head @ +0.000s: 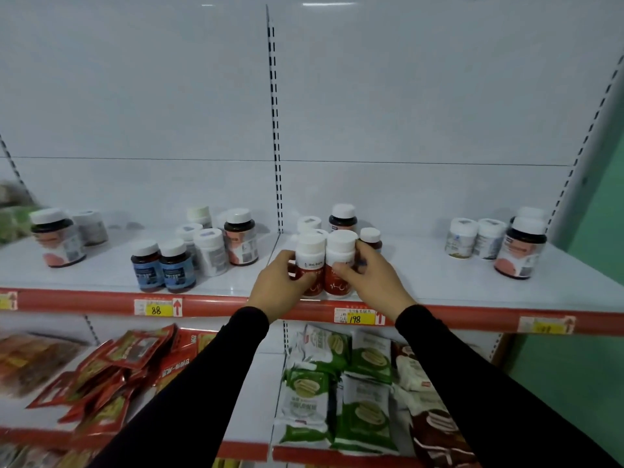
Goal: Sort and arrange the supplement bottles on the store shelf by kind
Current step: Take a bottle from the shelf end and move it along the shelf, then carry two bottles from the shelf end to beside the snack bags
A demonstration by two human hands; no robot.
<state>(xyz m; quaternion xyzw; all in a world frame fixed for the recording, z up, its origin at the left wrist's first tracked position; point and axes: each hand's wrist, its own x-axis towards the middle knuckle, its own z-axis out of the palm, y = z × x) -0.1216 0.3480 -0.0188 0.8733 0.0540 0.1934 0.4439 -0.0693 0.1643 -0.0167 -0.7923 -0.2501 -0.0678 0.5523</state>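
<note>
**At the shelf lip: red pair squared up**

Between our fingers, two red-label bottles stand side by side, touching. Left hand (280, 285) wraps the left bottle (310, 265); right hand (371, 276) wraps the right bottle (339, 265). Both grips closed, bottles upright on the shelf (439, 282) near its front edge.

Behind them: white-capped bottles, one dark bottle (342, 217). Further left, two blue-label bottles (163, 268); far right, a pink-label bottle (520, 251) beside white ones.

We judge this mid-sort, one kind being paired. Next move likely needs releasing without tipping, then gathering the scattered pink-label ones.
</note>
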